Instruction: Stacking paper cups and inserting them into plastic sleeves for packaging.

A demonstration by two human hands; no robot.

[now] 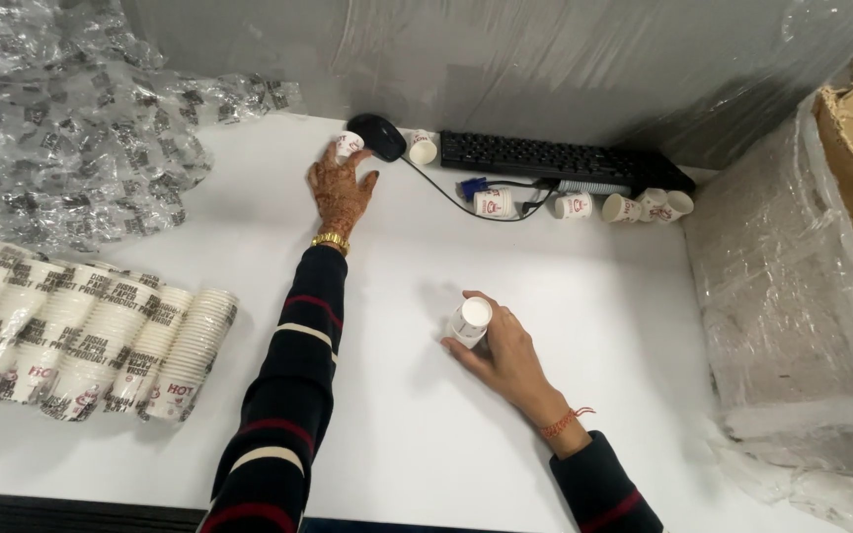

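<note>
- Two paper cups are in hand. The right hand (pixel 505 350) holds a small stack of cups (pixel 469 323) near the middle of the white table (pixel 594 316); the stack leans, its long axis tilted up and toward the camera, with the flat white base facing up.
- Right-hand fingers are curled closed around the stack's sides, and the wrist rests low over the table with a red thread around it.
- The left hand (pixel 340 188) is stretched far forward, arm nearly straight — fingers spread and closing on a single cup (pixel 348 144) beside the black mouse (pixel 377 135).
- That cup lies at the table's far edge; which way its mouth faces is hard to tell.
- More loose cups (pixel 634 206) lie on their sides by the keyboard (pixel 545 158), and sleeved cup stacks (pixel 81 331) lie at the left — partly cut off.
</note>
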